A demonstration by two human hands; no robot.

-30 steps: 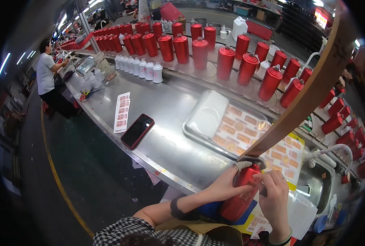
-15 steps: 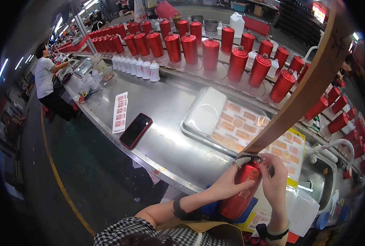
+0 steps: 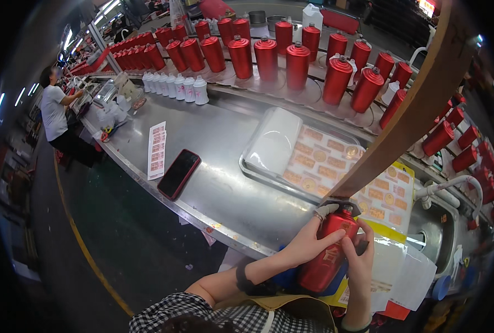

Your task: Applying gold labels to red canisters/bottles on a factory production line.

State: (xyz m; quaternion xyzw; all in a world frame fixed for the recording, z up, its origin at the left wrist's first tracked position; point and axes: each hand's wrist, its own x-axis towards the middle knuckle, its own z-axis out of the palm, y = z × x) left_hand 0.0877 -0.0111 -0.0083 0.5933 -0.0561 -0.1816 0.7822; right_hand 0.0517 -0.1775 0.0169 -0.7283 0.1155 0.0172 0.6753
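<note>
A red metallic bottle [image 3: 320, 275] with gold characters on its front leans in front of me, its neck pointing away. My left hand [image 3: 308, 242] is wrapped round its left side, thumb across the front; a pale cover sits on one finger near the shoulder. My right hand [image 3: 360, 263] grips the right side, its thumb on the front close to the left thumb. The bottle's top is by the foot of a slanting wooden bar [image 3: 394, 130]. Just beyond, a sheet of gold decals [image 3: 329, 172] lies in a clear tray [image 3: 258, 176] under a folded white cloth [image 3: 274, 141].
Red bottles [image 3: 297, 66] stand in rows along a conveyor at the back. Several small white bottles [image 3: 201, 91], a phone [image 3: 178, 175] and a label strip [image 3: 157, 151] are on the metal bench. A sink with a tap [image 3: 455, 182] is at right; another person [image 3: 55, 108] stands far left.
My right hand has moved from the bottle's neck down to its front and right side. My left hand keeps its hold. The conveyor's red bottles have shifted along the line.
</note>
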